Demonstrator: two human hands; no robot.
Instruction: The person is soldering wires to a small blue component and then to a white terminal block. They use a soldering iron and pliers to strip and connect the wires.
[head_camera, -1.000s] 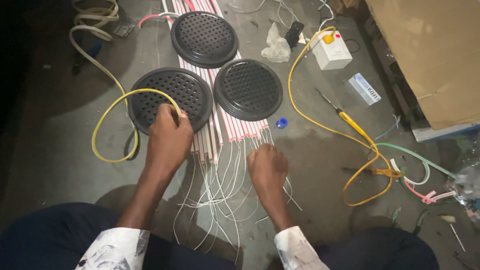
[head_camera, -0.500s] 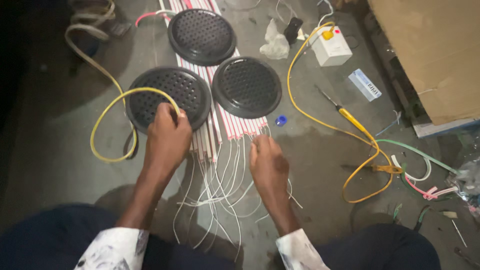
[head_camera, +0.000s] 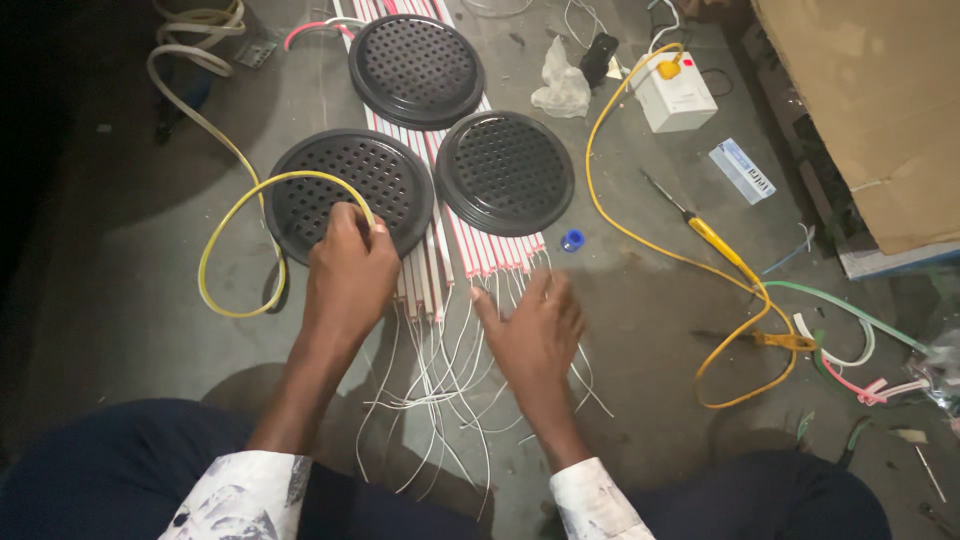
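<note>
Many thin white wires (head_camera: 440, 370) fan out on the floor from the red-and-white strips (head_camera: 470, 250), under my hands. I judge them light, limp and easily tangled; best pinched near the strip ends. My left hand (head_camera: 350, 275) has its fingers curled on the yellow cable (head_camera: 230, 215) at a black disc (head_camera: 345, 190). My right hand (head_camera: 535, 325) lies flat, fingers apart, on the wires. A yellow screwdriver (head_camera: 715, 235) and blue cap (head_camera: 572, 240) lie well right.
</note>
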